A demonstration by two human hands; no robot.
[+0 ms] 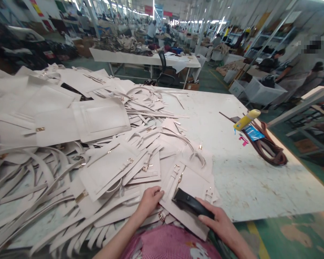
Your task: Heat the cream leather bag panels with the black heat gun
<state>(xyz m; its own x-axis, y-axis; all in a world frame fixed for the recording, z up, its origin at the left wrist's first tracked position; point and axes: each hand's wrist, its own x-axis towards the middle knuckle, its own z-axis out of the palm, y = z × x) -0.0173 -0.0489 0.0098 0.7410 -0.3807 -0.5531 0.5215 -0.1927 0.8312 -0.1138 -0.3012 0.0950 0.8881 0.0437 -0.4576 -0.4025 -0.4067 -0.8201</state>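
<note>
My left hand [149, 201] grips the near left edge of a cream leather bag panel [190, 180] with gold buckles, fingers curled over it. My right hand [218, 223] is closed around a black hand tool [191, 205], whose front end rests on that same panel. The panel lies at the near edge of a white worktable [245, 172], on top of a big heap of similar cream panels and straps [83, 144].
A yellow tube [247, 119], blue and pink bits and brown straps [270, 149] lie at the table's right edge. Beyond stand another long white table [151, 59], an office chair, bins and other people at work. A green floor lies to the right.
</note>
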